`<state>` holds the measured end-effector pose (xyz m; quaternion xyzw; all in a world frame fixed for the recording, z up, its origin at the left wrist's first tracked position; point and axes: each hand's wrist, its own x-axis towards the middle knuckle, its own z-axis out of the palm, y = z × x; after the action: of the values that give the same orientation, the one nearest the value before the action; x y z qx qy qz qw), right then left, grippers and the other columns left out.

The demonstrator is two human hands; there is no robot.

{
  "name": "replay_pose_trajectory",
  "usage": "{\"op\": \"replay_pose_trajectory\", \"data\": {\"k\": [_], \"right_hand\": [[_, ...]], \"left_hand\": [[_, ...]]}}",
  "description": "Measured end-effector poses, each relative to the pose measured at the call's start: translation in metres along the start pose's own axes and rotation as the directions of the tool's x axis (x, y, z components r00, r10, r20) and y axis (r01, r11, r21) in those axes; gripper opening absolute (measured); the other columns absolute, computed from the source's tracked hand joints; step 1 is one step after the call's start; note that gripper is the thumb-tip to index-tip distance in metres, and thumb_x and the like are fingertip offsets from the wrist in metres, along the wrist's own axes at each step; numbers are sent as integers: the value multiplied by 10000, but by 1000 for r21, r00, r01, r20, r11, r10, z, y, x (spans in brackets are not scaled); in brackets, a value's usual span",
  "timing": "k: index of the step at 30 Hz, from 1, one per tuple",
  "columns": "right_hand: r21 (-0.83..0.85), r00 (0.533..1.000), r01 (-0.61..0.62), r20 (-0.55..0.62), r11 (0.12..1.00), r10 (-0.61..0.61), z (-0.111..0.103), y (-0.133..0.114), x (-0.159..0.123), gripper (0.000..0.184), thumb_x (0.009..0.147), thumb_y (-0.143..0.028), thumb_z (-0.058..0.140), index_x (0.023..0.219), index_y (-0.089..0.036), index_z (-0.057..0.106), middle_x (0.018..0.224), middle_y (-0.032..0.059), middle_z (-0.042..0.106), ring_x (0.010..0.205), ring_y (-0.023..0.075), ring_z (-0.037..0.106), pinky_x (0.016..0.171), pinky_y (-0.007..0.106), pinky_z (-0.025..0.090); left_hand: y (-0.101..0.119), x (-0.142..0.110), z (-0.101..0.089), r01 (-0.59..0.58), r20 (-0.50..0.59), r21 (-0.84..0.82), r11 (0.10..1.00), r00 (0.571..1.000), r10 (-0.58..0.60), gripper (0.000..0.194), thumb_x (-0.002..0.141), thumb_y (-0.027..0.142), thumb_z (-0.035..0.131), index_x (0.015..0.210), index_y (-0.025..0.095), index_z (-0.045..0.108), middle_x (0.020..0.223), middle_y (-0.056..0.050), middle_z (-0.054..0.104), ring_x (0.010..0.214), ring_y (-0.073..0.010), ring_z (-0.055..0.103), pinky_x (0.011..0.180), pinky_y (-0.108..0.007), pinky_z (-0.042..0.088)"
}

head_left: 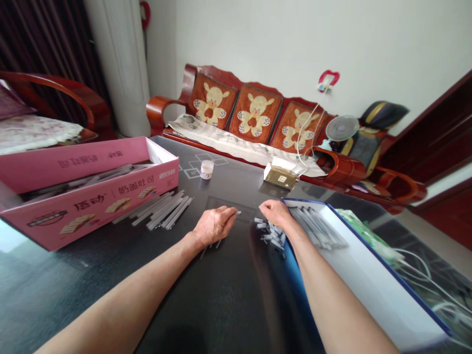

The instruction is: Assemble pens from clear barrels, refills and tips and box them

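My left hand (217, 225) is closed over thin grey sticks. A pale tip pokes out at its fingertips, and dark thin ends show below the palm. Across a short gap, my right hand (275, 212) is pinched shut; whatever its fingertips hold is too small to make out. Just below it lies a pile of small pale, cap-like pieces (273, 235) with dark ends. Left of my left hand, a bunch of grey sticks (167, 210) rests on the dark table. More grey sticks (317, 228) lie inside the blue-edged white box (372, 280) beside my right arm.
A pink carton (121, 196) containing many sticks stands on the left. Farther back on the table (228, 295) are a small round jar (207, 170) and a tissue box (280, 176). A green packet (368, 231) and white cables (424, 275) lie to the right. Beyond stands a wooden sofa (339, 169).
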<state>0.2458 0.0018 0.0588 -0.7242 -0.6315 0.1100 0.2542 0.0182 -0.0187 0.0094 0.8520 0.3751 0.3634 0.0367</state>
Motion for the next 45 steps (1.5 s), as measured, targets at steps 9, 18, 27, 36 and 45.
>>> {"op": "replay_pose_trajectory", "data": {"k": [9, 18, 27, 36, 45], "right_hand": [[934, 982, -190, 175, 303, 75, 33, -25, -59, 378, 645, -367, 773, 955, -198, 636, 860, 27, 717, 694, 111, 651, 531, 171, 458], [990, 978, -125, 111, 69, 177, 58, -33, -68, 370, 585, -324, 821, 878, -201, 631, 861, 15, 720, 722, 121, 663, 588, 202, 507], [974, 992, -106, 90, 198, 86, 64, -32, -73, 315, 665, -338, 777, 909, -200, 633, 920, 25, 726, 782, 127, 660, 633, 212, 497], [936, 997, -48, 24, 349, 73, 61, -28, -71, 322, 682, -386, 754, 930, -198, 675, 867, 20, 710, 750, 136, 648, 735, 279, 522], [928, 996, -38, 3, 371, 93, 60, -28, -72, 310, 665, -394, 767, 878, -183, 691, 759, -2, 679, 665, 116, 620, 710, 282, 537]], "left_hand": [[1, 1, -2, -60, -30, -41, 997, 998, 59, 267, 937, 265, 416, 1114, 166, 590, 845, -41, 653, 734, -143, 639, 651, -228, 497], [2, -1, -2, -60, 61, -31, 998, 996, 62, 257, 936, 262, 412, 1108, 185, 586, 828, -30, 637, 729, -141, 627, 632, -223, 476], [1, 0, -1, -31, 64, -78, 997, 997, 36, 265, 931, 288, 412, 887, 152, 636, 775, -45, 569, 669, -135, 578, 632, -242, 482], [1, 2, -1, -79, 74, -109, 991, 993, 88, 260, 916, 217, 401, 742, 149, 582, 754, -48, 541, 669, -123, 547, 640, -235, 482], [1, 0, 3, -97, 74, -92, 991, 992, 104, 275, 940, 220, 365, 754, 148, 554, 785, -51, 539, 670, -118, 530, 626, -223, 469]]}}
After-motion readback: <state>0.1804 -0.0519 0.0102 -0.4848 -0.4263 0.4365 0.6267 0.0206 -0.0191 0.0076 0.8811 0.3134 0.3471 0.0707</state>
